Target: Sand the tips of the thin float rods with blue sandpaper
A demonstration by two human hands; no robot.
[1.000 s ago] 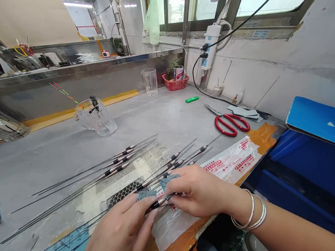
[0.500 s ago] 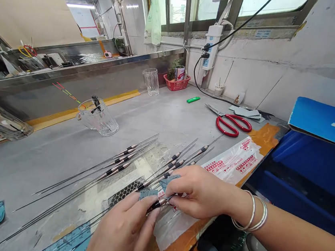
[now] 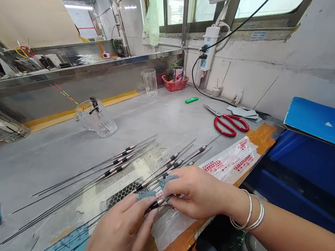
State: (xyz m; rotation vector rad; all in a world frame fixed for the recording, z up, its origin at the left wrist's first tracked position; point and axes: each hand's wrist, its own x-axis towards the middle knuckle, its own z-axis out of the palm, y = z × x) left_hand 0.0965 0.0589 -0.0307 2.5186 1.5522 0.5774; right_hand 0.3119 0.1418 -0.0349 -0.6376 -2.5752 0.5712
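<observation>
My left hand [image 3: 125, 227] is closed around the dark and pale body of a fishing float [image 3: 155, 204], and a small grey-blue piece of sandpaper [image 3: 146, 195] shows at its fingertips. Bent at the wrist, my right hand [image 3: 198, 191] pinches another folded piece of sandpaper [image 3: 167, 180] and meets the thin stem of the same float. Behind my hands, several floats [image 3: 178, 163] lie side by side, pointing away to the right. To their left rests a second group of floats [image 3: 121, 162]. Part of the held float is hidden by my fingers.
Red-handled scissors [image 3: 231, 124] lie at the back right near a green stick-like item [image 3: 191, 100]. A glass mug [image 3: 100, 120] lies tilted on the left, and a clear glass [image 3: 150, 82] stands behind. A blue box [image 3: 321, 127] is beyond the table's right edge.
The whole view has shifted slightly. Both hands keep their grip on the float and sandpaper, with almost no visible movement.
</observation>
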